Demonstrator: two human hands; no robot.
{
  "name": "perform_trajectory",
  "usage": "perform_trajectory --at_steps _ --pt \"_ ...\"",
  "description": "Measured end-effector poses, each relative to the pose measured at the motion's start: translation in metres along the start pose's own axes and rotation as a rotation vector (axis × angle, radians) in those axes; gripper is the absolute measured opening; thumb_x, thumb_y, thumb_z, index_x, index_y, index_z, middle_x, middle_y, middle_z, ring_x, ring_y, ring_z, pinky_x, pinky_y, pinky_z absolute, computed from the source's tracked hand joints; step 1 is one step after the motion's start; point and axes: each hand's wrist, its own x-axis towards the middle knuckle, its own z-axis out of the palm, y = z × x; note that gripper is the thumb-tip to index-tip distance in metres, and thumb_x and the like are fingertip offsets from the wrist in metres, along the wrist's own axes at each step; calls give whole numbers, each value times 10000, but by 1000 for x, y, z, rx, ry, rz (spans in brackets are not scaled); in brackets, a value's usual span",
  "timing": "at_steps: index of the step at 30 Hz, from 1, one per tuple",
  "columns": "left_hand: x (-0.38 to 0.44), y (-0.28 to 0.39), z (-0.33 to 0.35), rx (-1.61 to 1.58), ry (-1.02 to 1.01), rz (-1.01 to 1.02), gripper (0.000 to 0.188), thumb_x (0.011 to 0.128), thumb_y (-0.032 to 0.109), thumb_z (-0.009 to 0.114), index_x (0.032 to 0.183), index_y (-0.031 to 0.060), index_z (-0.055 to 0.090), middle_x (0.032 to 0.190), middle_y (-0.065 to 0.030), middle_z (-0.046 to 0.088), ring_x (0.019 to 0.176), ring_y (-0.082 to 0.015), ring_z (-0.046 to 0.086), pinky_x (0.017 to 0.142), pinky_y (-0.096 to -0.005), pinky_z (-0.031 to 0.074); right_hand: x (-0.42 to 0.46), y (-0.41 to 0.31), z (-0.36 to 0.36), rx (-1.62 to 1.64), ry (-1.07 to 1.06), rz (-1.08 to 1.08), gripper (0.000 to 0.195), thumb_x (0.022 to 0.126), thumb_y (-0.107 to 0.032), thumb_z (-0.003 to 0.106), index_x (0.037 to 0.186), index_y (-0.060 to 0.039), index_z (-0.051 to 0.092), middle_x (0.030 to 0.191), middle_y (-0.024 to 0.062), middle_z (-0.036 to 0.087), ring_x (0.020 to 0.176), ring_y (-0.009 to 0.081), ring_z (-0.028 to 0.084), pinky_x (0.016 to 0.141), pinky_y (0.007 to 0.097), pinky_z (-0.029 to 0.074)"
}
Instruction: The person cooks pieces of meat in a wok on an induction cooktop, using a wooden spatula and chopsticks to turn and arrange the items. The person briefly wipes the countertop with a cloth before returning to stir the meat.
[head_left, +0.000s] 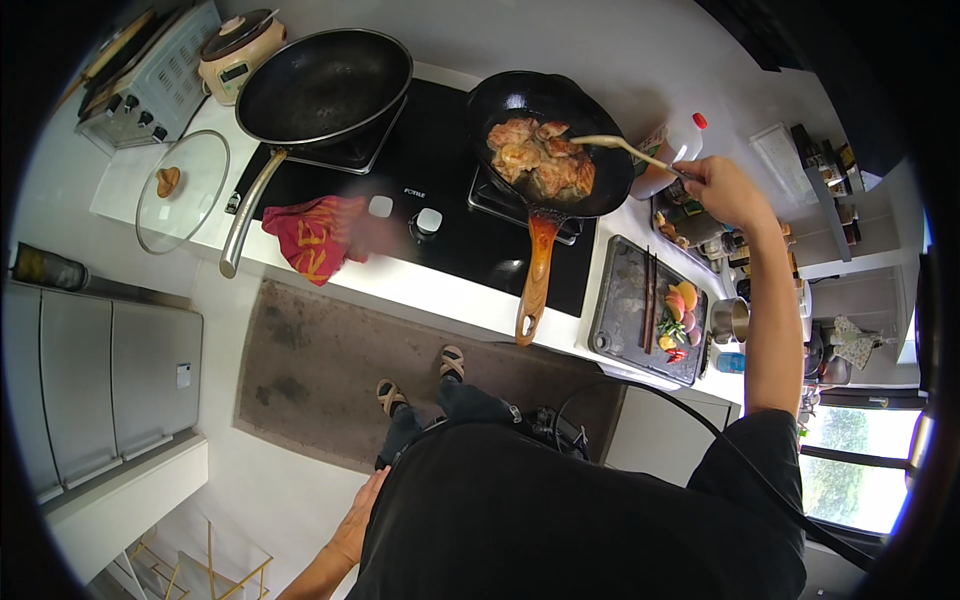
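My right hand (724, 191) grips the dark end of a light-coloured wooden spatula (615, 141). The spatula's head touches browned meat pieces (540, 157), likely chicken, in a black frying pan (607, 120). This pan sits on the right burner, with its wooden handle (536, 277) pointing toward me over the counter edge. Down at my side, my left hand (358, 517) lies flat against the hip of my black shirt, with its fingertips partly hidden and nothing visible in it.
A black wok (330, 86) stands on the left burner of the cooktop (442, 150). Near it are a red cloth (311, 240) and a glass lid (184, 214). Chopsticks (650, 300) and cut ingredients (679, 319) lie on a cutting board (619, 322). Behind stands a plastic jug (679, 142).
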Motion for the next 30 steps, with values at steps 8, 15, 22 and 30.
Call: perform_trajectory --at_steps 8,15,22,30 --pt "-1 11 -3 187 31 89 711 961 269 506 1557 8 220 1624 -183 214 1487 -388 219 1207 -434 233 14 15 37 -15 -63 -129 361 821 -30 619 1169 -44 713 986 230 714 950 362 692 865 399 528" --pt "0 7 -1 195 38 103 703 962 261 506 1550 -8 229 1622 -187 219 1482 -397 229 1207 -438 234 18 8 42 -23 -156 -89 373 797 -1 589 1139 -48 731 949 256 709 934 353 699 861 397 529" --pt "0 8 0 219 41 131 697 959 255 511 1542 -15 241 1617 -196 226 1473 -413 242 1202 -443 244 23 15 28 -1 -30 -153 364 815 -29 583 1149 -51 726 985 249 708 938 358 693 850 411 533" --pt "0 11 1 139 49 105 712 950 250 528 1544 -12 237 1612 -207 228 1465 -423 249 1199 -453 249 64 6 47 -25 95 -126 349 787 -28 562 1089 -15 736 970 259 703 926 386 690 848 420 540"
